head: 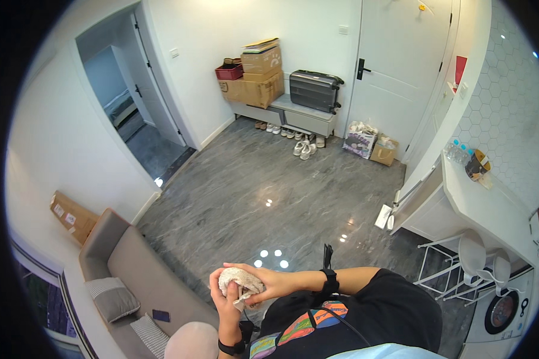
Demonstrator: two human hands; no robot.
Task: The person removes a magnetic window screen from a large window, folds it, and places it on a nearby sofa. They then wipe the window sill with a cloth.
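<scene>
A bunched, cream-coloured textured cloth (239,279) is held up in front of my body, above the floor. My left hand (223,294) grips it from the left, with fingers curled over its front. From the right, my right hand (271,283) wraps around the same cloth, fingers along the top and thumb underneath. The cloth's underside is partly hidden by my hands. Black straps circle both wrists.
A grey sofa (150,273) with cushions (113,299) and a dark flat object (161,316) stands at left. Right are a white counter (485,202), bar stools (471,256) and a front-loading washing machine (501,312). Shoes (305,149), boxes (251,89) and a suitcase (314,92) line the far wall.
</scene>
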